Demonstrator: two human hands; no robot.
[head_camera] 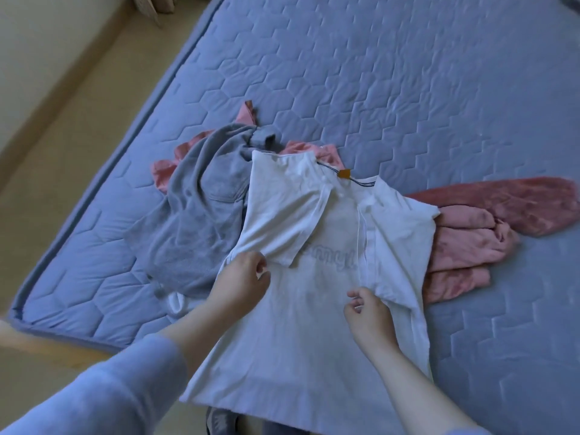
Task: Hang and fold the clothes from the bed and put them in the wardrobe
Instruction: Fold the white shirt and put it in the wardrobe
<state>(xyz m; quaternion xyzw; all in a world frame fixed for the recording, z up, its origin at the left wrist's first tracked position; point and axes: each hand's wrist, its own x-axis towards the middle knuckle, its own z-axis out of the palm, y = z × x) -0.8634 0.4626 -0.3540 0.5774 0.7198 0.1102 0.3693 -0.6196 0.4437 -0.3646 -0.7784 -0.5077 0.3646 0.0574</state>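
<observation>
A white T-shirt (301,334) lies flat on the blue quilted mattress (408,89), collar away from me, with both sleeves folded inward over its chest. My left hand (246,277) has curled fingers at the hem of the folded left sleeve and seems to pinch its edge. My right hand (367,312) hovers over the shirt beside the end of the folded right sleeve, its fingers loosely curled with nothing in them. Under the shirt's left side sits a crumpled grey garment (201,215). Pink fleecy clothes (477,233) stick out on its right.
More pink fabric (163,171) shows under the grey garment. The mattress edge (94,199) runs diagonally on the left, with beige floor (47,105) beyond it. A dark shoe (219,422) shows below the shirt's hem at the bottom.
</observation>
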